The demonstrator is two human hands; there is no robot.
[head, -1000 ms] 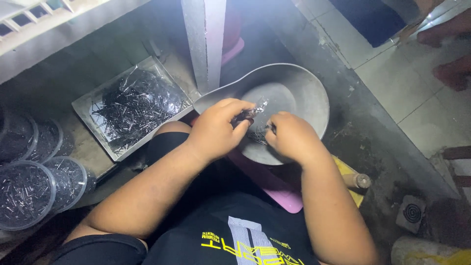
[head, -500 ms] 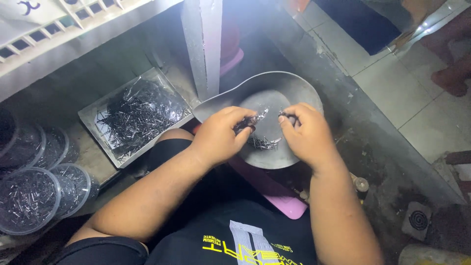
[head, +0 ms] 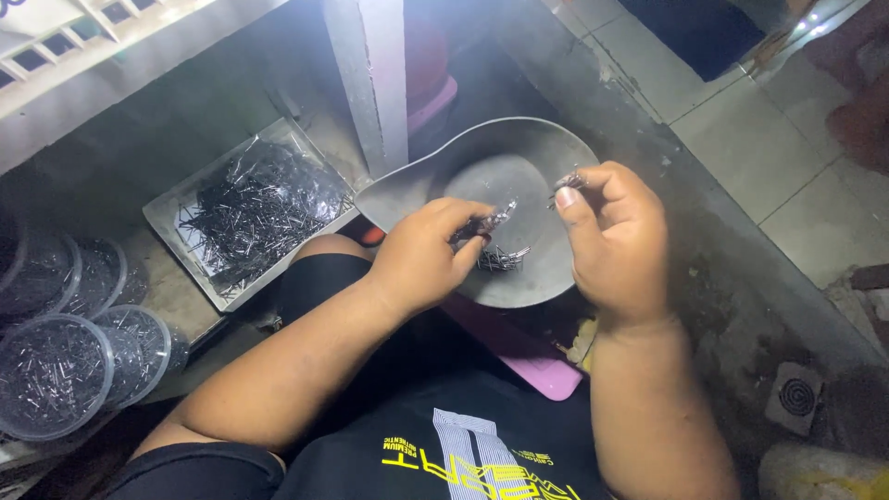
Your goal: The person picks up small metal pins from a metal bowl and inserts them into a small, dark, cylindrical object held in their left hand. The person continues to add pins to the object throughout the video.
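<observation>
Head view, looking down at a seated person's lap. Centre of frame: a shallow grey metal pan point(head: 519, 148) with a spout-like lip toward the upper left; a small heap of thin metal pins point(head: 502, 259) lies on its floor.

The left hand point(head: 421, 259), centre, has thumb and fingers closed together on a short bundle of pins point(head: 491, 222), whose bright tips stick out toward the upper right, over the pan. The right hand point(head: 616, 245), right of centre, pinches a smaller tuft point(head: 567, 182) between thumb and forefinger; the other fingers are curled in. The two hands are apart, both above the pan.

Handling, as a judgement: the pins look light, stiff, smooth and sharp-ended. Loose ones would slip and scatter, so a firm pinch across the middle of an aligned bundle seems the surest hold.

Containers: left of centre, a clear rectangular tray point(head: 171, 218) filled with dark pins. Lower left, several round clear tubs point(head: 56, 375), also holding pins, crowded together. No label can be made out on any of them.

Other marks: a pale upright post point(head: 370, 83) at top centre; a pink flat object point(head: 528, 356) below the pan; a black shirt point(head: 463, 454) with a yellow and striped print at bottom centre; a round floor drain point(head: 796, 396) at lower right.
</observation>
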